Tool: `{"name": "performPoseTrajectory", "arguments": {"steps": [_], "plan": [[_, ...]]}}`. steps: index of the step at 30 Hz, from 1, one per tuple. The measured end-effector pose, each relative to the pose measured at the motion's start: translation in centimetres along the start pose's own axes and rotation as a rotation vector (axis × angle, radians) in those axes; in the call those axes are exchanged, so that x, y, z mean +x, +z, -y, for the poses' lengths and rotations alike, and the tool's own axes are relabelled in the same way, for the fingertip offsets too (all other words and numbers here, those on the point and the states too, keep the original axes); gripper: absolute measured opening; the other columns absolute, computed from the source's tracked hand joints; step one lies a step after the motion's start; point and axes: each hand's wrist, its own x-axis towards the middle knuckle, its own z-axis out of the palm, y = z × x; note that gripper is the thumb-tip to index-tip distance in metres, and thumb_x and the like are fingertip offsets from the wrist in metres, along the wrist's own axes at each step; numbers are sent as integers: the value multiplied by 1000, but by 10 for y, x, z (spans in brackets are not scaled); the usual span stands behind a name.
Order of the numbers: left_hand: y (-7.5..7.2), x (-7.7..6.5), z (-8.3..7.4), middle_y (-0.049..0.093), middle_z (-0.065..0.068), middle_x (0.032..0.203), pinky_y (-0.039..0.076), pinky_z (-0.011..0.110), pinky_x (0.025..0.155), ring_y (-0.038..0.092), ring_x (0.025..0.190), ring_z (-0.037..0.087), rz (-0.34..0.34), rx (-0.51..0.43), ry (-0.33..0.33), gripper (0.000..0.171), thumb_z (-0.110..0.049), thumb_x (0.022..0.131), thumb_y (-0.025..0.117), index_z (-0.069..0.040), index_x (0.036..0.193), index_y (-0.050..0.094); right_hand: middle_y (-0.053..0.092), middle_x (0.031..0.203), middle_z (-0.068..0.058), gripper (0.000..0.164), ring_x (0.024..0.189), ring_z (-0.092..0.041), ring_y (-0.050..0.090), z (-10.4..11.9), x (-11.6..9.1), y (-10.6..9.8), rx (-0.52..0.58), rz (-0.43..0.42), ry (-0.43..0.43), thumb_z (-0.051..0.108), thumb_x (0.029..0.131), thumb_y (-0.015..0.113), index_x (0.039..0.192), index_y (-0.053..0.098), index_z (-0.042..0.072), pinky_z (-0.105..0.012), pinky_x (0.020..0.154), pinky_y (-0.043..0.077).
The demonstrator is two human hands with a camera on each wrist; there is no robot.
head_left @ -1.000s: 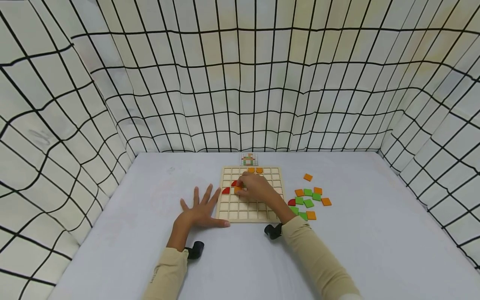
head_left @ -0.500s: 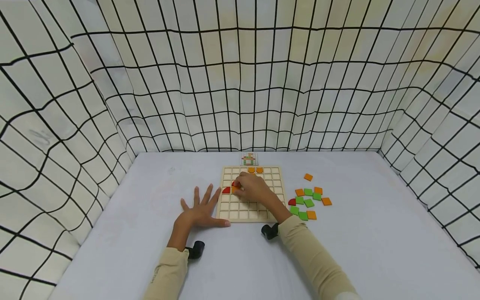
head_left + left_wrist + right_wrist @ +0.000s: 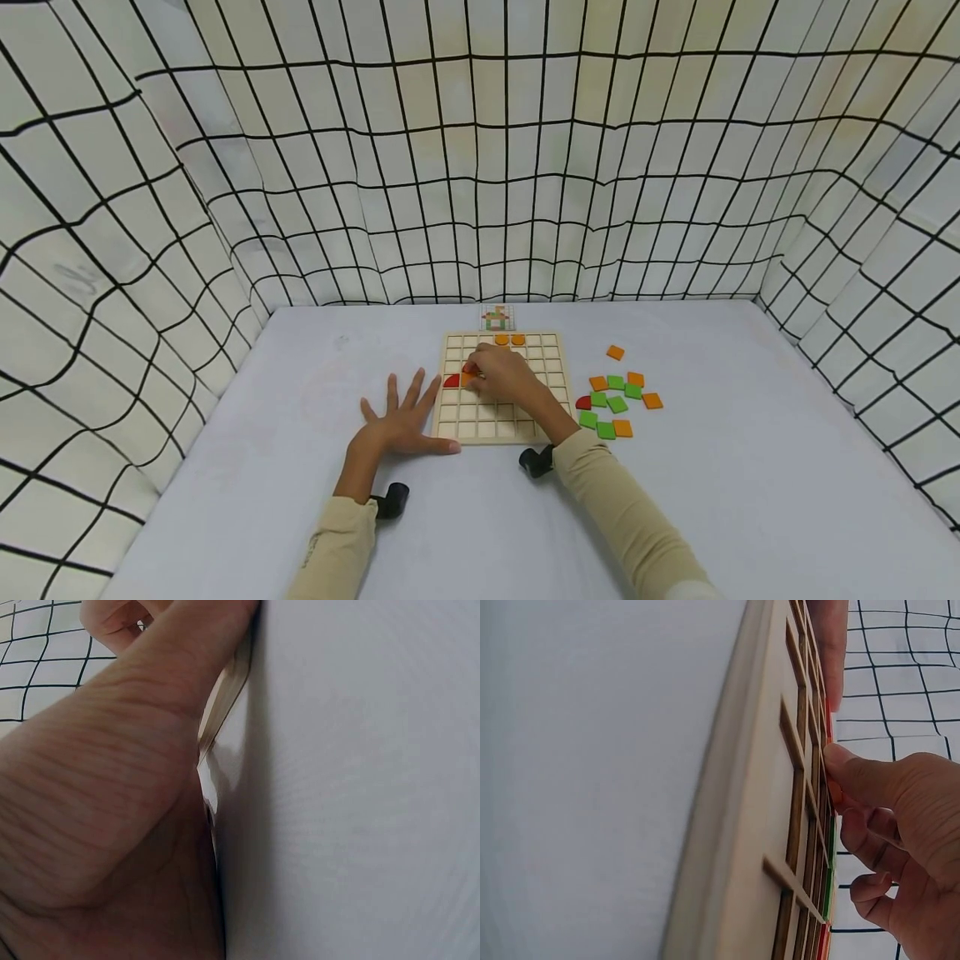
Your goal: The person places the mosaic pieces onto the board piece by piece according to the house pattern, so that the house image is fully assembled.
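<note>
A wooden grid board (image 3: 487, 429) lies flat on the white table. My right hand (image 3: 510, 375) reaches over it and pinches an orange square tile (image 3: 468, 380) down at a cell, beside a red quarter-round tile (image 3: 452, 381). In the right wrist view, the thumb (image 3: 862, 776) presses low at the grid near that orange tile. Another red tile (image 3: 468, 367) shows partly under my fingers. My left hand (image 3: 401, 427) rests with spread fingers on the table at the board's left edge. Two rounded orange tiles (image 3: 510, 340) sit in the top row. My right hand hides the board's middle.
Right of the board lie several loose green tiles (image 3: 617, 404), orange tiles (image 3: 652, 401) and a red quarter-round tile (image 3: 584, 402). A small pattern card (image 3: 497, 317) lies behind the board. White walls with a black grid (image 3: 480, 179) enclose the table's far side and flanks.
My right hand has shifted slightly left with the orange tile, which now sits against the red quarter-round tile. My left hand has stayed put.
</note>
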Motion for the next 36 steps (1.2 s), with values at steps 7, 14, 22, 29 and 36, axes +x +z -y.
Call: {"name": "performPoseTrajectory", "arguments": {"steps": [7,14,22,29,36], "plan": [[1,0,0,-13,10,165,-10,84,98,-24,144,49,2,-5,3,121,-78,70,66,-24,159,5,63,107,5,28,85,-9,59,2,-2,0,-2,-8,3,35,90,70,112,72,18,-26,72,52],[2,1,1,-14,10,165,-9,84,98,-24,144,49,4,0,5,120,-78,70,66,-24,159,4,62,106,6,27,83,-8,58,2,-3,0,-1,-17,-1,36,90,70,112,73,20,-27,71,51],[0,0,0,-14,10,165,-10,84,98,-24,144,49,4,2,7,120,-76,71,66,-24,159,4,62,105,6,25,81,-8,56,4,-3,-2,4,-12,1,34,90,71,111,72,20,-28,71,51],[0,0,0,-12,11,165,-9,84,98,-23,145,50,-11,9,6,120,-77,70,67,-24,159,5,62,105,6,25,82,-9,57,4,-3,-3,12,-4,9,33,90,70,112,72,20,-28,72,51],[2,1,0,-12,10,165,-9,84,98,-24,144,50,-8,3,6,120,-77,70,66,-24,159,5,62,106,6,25,84,-9,58,3,-3,-2,10,-10,2,33,91,70,111,72,20,-28,73,52]]}}
